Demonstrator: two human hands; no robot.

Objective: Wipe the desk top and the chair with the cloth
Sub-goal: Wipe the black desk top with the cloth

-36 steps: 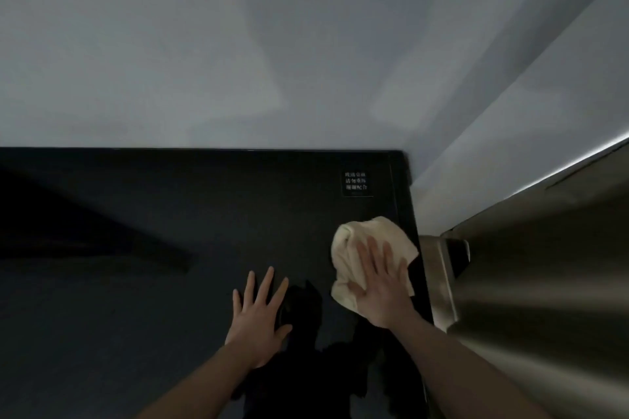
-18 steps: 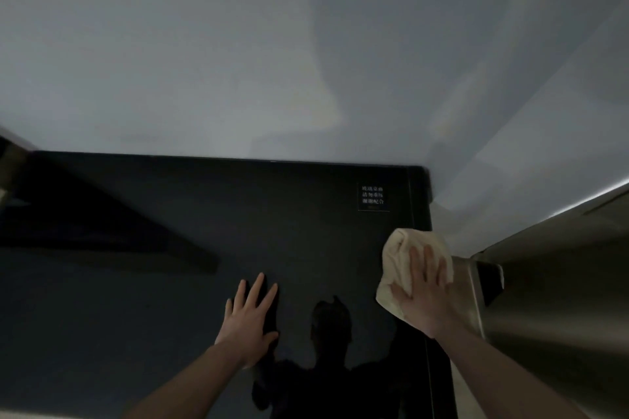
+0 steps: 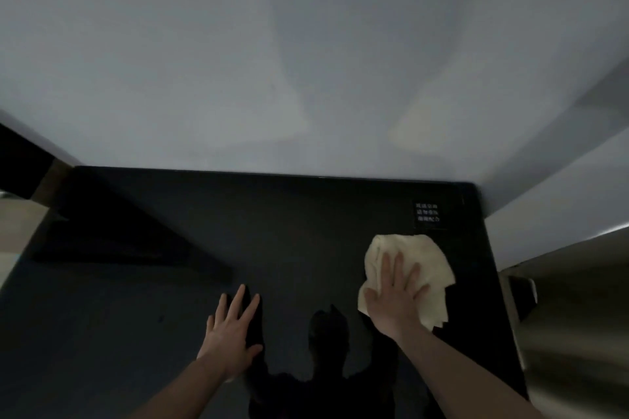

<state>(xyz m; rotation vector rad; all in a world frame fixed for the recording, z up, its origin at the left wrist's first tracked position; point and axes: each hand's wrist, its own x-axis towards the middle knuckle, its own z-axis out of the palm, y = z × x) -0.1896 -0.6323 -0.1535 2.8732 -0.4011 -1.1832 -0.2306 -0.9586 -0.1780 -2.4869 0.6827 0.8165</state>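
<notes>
The right hand [image 3: 394, 296] is pressing a cream cloth [image 3: 413, 269] flat against the glossy black counter [image 3: 306, 241], near its far right corner. The fingers [image 3: 386, 269] are lying straight and spread over the fabric, so the grip is wide, an open palm bearing down rather than a pinch or a fist. The cloth is sitting crumpled under the hand, its folds sticking out beyond the fingertips and off to the right side, with a ragged edge trailing toward the near right.

The left hand [image 3: 233, 333] is resting palm-down on the bare counter, well apart from the cloth and toward the middle of the near edge. Its grip is wide too, fingers splayed and holding nothing.

Just beyond the cloth, in the far right corner of the counter, a small dark label [image 3: 428, 213] with pale printed characters is lying flat (the characters are too blurred to read). The polished surface is reflecting a dark outline of the person between the two forearms.

A pale grey wall [image 3: 306, 61] is rising behind the counter and wrapping round on the right. A brushed metal panel [image 3: 578, 333] is standing just beside the counter's right edge. The scene is dim, and no chair is showing in this view.
</notes>
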